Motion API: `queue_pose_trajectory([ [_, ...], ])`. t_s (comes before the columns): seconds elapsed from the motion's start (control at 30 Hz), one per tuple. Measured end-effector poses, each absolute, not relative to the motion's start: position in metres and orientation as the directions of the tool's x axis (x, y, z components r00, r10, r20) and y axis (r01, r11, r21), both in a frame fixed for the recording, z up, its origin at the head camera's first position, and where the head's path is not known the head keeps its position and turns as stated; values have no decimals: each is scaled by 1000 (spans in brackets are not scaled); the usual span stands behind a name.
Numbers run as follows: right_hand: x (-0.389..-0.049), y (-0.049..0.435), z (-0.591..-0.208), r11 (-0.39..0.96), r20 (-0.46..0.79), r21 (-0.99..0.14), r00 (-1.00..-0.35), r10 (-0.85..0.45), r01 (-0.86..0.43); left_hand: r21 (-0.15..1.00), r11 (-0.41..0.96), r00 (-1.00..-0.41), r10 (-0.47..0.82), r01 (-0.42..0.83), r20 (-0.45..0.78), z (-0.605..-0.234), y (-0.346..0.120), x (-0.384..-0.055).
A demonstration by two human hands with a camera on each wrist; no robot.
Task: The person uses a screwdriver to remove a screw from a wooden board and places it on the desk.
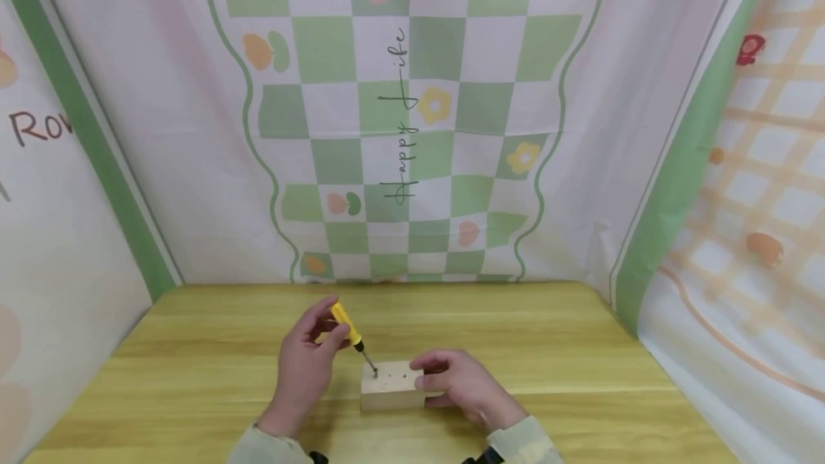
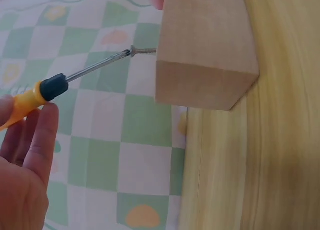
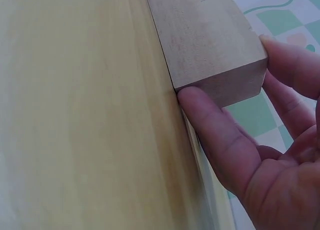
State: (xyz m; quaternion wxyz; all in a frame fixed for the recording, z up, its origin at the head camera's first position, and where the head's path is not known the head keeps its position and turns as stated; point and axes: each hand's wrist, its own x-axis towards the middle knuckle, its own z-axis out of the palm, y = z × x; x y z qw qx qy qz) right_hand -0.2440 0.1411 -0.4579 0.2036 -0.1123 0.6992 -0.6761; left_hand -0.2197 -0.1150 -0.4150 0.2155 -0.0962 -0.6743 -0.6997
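Nearest to you are your pale left sleeve (image 1: pixel 266 448) and your pale right sleeve (image 1: pixel 527 442), with a bit of something black by each one. Past them are your two hands, well apart from each other. Your left hand (image 1: pixel 305 371) pinches the yellow handle of a screwdriver (image 1: pixel 344 322) between thumb and fingers. Your right hand (image 1: pixel 465 387) grips the right end of a wooden block (image 1: pixel 392 401), with fingers on more than one side of it. The block lies flat on the desk (image 1: pixel 548 335), about midway between the left and right edges and well away from the far edge. Its top has a few small dark dots. A screw (image 2: pixel 145 51) stands up from the top, near the block's left end, with much of it sticking out. The screwdriver leans, and its thin metal tip touches the head of the screw. Beyond the block, the yellow wood desk runs back to its far edge. Behind that edge hangs a cloth (image 1: pixel 432 156) with green and white squares, flowers and the words "Happy Life" going sideways. An orange checked cloth (image 1: pixel 773 185) hangs past the far right corner.
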Motion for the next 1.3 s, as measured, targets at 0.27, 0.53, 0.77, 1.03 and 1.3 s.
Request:
queue_pose_trajectory([
  [0.27,-243,141,-456,58,-135,-991,-894,-428,122,827,67,-815,-145,558,561,-415,-109,-217],
  [0.53,-242,140,-454,59,-141,-990,-893,-428,128,800,134,-788,-140,585,599,-416,-108,-217],
  [0.77,-242,141,-454,62,-139,-990,-892,-429,124,811,166,-815,-59,561,576,-413,-109,-215],
  [1.03,-243,141,-455,63,-138,-990,-892,-430,123,780,252,-808,13,572,589,-412,-107,-214],
  [1.3,-243,141,-456,73,-139,-990,-893,-427,119,761,227,-793,125,608,596,-410,-106,-213],
])
